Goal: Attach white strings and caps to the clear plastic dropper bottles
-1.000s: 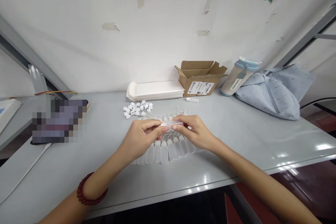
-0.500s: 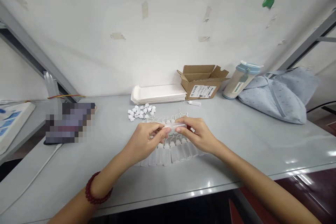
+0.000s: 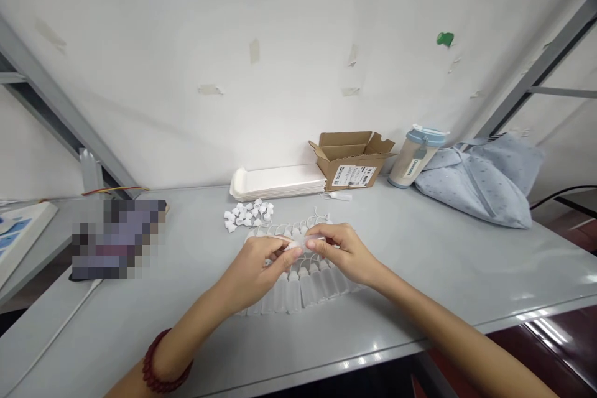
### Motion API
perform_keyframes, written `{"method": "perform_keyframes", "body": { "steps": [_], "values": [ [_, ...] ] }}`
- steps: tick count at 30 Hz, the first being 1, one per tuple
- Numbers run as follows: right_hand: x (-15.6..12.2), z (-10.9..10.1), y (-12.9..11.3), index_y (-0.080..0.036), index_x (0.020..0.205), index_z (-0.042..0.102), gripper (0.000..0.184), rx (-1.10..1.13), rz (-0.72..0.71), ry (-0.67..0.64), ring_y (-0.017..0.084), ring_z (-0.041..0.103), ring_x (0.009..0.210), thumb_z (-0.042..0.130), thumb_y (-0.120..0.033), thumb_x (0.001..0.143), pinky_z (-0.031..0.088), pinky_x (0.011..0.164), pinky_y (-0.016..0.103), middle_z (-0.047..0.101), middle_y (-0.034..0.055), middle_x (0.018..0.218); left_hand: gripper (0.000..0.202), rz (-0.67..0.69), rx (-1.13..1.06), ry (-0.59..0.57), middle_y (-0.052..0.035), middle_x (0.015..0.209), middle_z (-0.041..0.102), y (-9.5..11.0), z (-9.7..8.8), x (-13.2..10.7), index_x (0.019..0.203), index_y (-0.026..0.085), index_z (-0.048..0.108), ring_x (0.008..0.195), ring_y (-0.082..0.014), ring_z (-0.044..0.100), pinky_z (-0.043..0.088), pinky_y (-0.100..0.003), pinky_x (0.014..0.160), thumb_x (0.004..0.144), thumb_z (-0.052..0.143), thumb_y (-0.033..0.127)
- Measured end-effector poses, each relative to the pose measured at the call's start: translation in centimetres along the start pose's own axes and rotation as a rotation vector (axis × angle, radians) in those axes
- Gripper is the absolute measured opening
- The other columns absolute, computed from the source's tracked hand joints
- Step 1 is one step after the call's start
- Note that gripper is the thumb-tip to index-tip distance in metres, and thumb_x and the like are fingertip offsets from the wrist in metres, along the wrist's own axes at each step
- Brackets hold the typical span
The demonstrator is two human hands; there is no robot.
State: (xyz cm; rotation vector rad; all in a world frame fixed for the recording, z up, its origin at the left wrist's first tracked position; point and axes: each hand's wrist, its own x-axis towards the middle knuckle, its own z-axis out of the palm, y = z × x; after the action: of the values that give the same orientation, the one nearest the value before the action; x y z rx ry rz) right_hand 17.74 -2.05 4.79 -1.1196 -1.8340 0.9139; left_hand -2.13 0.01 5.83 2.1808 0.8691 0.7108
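My left hand [image 3: 259, 266] is closed, its thumb and fingers pinching the white cap end [image 3: 293, 245] of a small translucent plastic bottle. The closed right hand [image 3: 347, 253] grips the body of that bottle, and its fingers cover most of it. Both hands meet just above the table, over two rows of similar small bottles with white caps and thin looped cords. The nearer row [image 3: 293, 295] lies flat below my hands; the farther row is partly hidden behind them. A pile of loose white caps [image 3: 249, 214] sits beyond my left hand.
Behind the bottles lie a stack of white trays [image 3: 280, 181] and an open cardboard box [image 3: 349, 161]. One more small bottle [image 3: 342, 196] rests before the box. A tumbler [image 3: 416, 155] and a blue cloth bag [image 3: 480, 186] stand right; a pixelated phone-like object [image 3: 121, 239] with a white cable is left.
The view has tilted up slightly, so everything on the table appears lower. My hands stay together on the bottle, and less of its body shows between them.
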Motion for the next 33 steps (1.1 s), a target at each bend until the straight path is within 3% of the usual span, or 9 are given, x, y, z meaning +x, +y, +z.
{"method": "perform_keyframes", "body": {
  "steps": [4,8,12,15,19,21,26,29,33],
  "values": [
    [0.0,-0.1,0.0,-0.015,0.078,0.063,0.033,0.012,0.009,-0.04,0.01,0.041,0.057,0.05,-0.043,0.09,0.032,0.054,0.023,0.051,-0.0011,0.064,0.038,0.013,-0.01,-0.005,0.0018,0.058,0.059,-0.1,0.1,0.0,0.06,0.017,0.055,0.054,-0.0104,0.057,0.043,-0.02,0.053,0.093,0.045,0.033],
    [0.2,0.0,0.4,-0.014,0.078,0.063,0.033,0.067,0.074,-0.045,0.009,0.035,0.054,0.053,-0.044,0.087,0.027,0.051,0.023,0.045,-0.0029,0.061,0.036,0.291,0.289,0.149,0.0036,0.05,0.049,-1.2,0.5,0.0,0.057,0.018,0.048,0.046,-0.0098,0.046,0.036,-0.023,0.048,0.093,0.048,0.025],
    [0.5,0.1,0.7,-0.014,0.074,0.061,0.035,0.15,0.151,-0.028,0.008,0.031,0.053,0.055,-0.047,0.084,0.024,0.05,0.023,0.038,-0.0046,0.057,0.023,0.5,0.488,0.254,-0.0026,0.064,0.062,-2.4,1.0,0.1,0.073,0.016,0.056,0.06,-0.0151,0.059,0.042,-0.025,0.054,0.094,0.047,0.021],
    [0.6,0.1,0.7,-0.014,0.069,0.058,0.038,0.22,0.177,-0.033,0.008,0.031,0.053,0.055,-0.049,0.083,0.024,0.05,0.023,0.037,-0.0049,0.056,0.023,0.456,0.444,0.258,-0.0023,0.065,0.063,-2.2,1.0,0.2,0.073,0.016,0.057,0.06,-0.015,0.059,0.044,-0.025,0.055,0.093,0.049,0.025],
    [0.6,-0.1,0.6,-0.015,0.073,0.058,0.037,0.245,0.156,-0.048,0.009,0.033,0.055,0.055,-0.05,0.085,0.026,0.051,0.024,0.038,-0.0043,0.058,0.04,0.121,0.191,0.071,0.0017,0.055,0.058,-0.9,0.2,0.5,0.062,0.018,0.057,0.05,-0.011,0.055,0.042,-0.022,0.05,0.096,0.041,0.032],
    [0.5,-0.2,0.6,-0.015,0.077,0.061,0.035,0.215,0.142,-0.052,0.009,0.034,0.056,0.055,-0.049,0.085,0.026,0.052,0.023,0.038,-0.004,0.06,0.044,0.044,0.131,0.002,0.0019,0.053,0.058,-0.4,0.1,0.5,0.058,0.018,0.056,0.05,-0.0105,0.055,0.042,-0.021,0.05,0.096,0.039,0.031],
    [0.6,-0.1,0.5,-0.014,0.073,0.06,0.038,0.214,0.171,-0.032,0.008,0.029,0.052,0.056,-0.051,0.083,0.022,0.049,0.023,0.036,-0.0052,0.057,0.039,0.284,0.352,0.176,0.0015,0.053,0.052,-1.3,1.0,0.4,0.058,0.019,0.049,0.049,-0.0118,0.048,0.038,-0.024,0.05,0.096,0.041,0.025],
    [0.8,-0.1,0.6,-0.014,0.072,0.059,0.041,0.253,0.216,-0.043,0.007,0.027,0.05,0.057,-0.054,0.081,0.02,0.047,0.023,0.033,-0.0061,0.055,0.028,0.459,0.513,0.273,-0.0024,0.064,0.059,-2.2,1.6,0.4,0.071,0.017,0.054,0.06,-0.0148,0.055,0.042,-0.026,0.055,0.096,0.042,0.022],
    [1.5,-0.9,1.8,-0.015,0.075,0.06,0.036,0.102,0.15,0.093,0.009,0.038,0.054,0.054,-0.048,0.085,0.03,0.052,0.024,0.043,-0.0033,0.059,0.013,0.425,0.544,0.367,-0.0052,0.078,0.065,-2.4,1.1,0.5,0.09,0.016,0.057,0.07,-0.0162,0.061,0.047,-0.027,0.062,0.093,0.049,0.025]
  ]
}}
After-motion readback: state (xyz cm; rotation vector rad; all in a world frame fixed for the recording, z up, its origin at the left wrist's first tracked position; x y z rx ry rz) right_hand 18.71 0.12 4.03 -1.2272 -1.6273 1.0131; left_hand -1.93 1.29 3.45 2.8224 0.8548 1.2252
